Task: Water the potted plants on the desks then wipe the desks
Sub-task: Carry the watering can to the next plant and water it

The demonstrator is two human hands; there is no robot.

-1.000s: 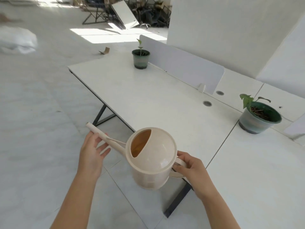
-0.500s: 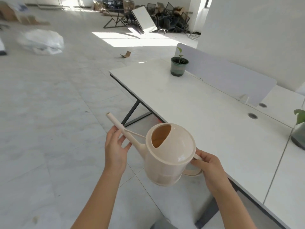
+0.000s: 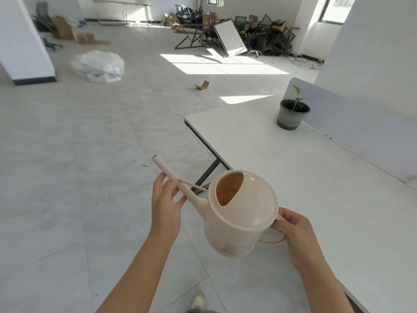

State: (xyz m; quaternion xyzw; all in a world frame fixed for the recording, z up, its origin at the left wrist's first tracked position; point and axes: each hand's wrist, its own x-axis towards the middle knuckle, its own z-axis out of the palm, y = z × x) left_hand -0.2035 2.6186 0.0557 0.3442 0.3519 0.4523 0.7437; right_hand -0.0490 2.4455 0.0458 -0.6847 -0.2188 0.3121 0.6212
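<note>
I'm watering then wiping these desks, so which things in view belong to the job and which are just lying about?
Job: watering can, right hand gripping its handle, left hand touching its spout; potted plant; desk.
Lying about: plastic bag; cardboard scrap; leaning white panel; piled chairs.

The can (image 3: pixel 239 218) is plain cream-beige, with an amber glow inside its opening. The desk (image 3: pixel 293 177) is white with a black edge and dark grey legs. The pot (image 3: pixel 290 117) has a dark green rim and soft grey-green bands down its side. The seedling (image 3: pixel 296 96) is bright green. The divider (image 3: pixel 361 127) is pale grey-lilac. The floor (image 3: pixel 79 154) is light grey tile, faintly marbled. The bag (image 3: pixel 99 65) is clear-white, the cardboard (image 3: pixel 203 84) and boxes (image 3: pixel 63 28) brown, and the shoe (image 3: pixel 198 300) off-white. The pillar (image 3: pixel 22 41) is white with a black base.
</note>
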